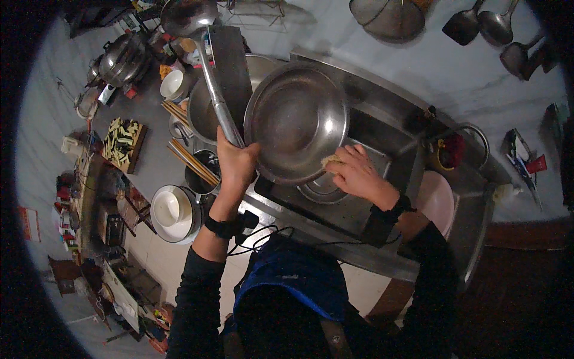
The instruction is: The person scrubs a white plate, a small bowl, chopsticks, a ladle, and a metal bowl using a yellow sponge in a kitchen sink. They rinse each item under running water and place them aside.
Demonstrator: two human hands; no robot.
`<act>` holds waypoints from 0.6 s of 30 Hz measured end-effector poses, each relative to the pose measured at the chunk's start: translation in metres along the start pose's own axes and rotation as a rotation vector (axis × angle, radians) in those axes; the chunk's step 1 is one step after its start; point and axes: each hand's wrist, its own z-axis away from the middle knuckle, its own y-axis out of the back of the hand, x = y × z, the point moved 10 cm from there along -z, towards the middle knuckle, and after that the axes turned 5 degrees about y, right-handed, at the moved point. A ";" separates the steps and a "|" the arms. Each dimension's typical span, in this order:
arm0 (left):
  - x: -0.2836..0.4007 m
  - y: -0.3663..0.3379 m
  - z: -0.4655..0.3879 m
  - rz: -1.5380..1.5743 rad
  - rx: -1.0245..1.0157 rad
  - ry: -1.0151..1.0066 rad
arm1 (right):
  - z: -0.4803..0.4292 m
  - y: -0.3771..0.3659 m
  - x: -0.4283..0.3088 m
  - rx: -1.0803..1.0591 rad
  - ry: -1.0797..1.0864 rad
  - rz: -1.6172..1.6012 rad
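Observation:
My left hand (236, 164) is closed around the lower end of a long metal handle (217, 101), its thumb at the left rim of a wide, shallow metal pan (293, 121). The handle runs up to a round metal bowl or pan (188, 18); how they join is unclear. Whether my left fingers also grip the wide pan is hidden. My right hand (358, 172) presses a yellowish scrubbing pad (331, 160) against the pan's lower right rim. The pan is tilted over a metal sink (323, 215), where a round metal vessel (320, 190) lies partly covered.
Left on the counter are a chopping board (138, 148) with cut vegetable strips, chopsticks (195, 164), bowls (168, 208) and a lidded pot (123, 60). A faucet (477, 134) and pink basin (432, 202) are right. Utensils (495, 27) hang on the wall. Black cables (269, 231) cross near my body.

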 end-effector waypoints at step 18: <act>-0.018 -0.006 0.005 -0.016 -0.021 0.050 | -0.031 -0.003 -0.077 0.076 0.272 -0.129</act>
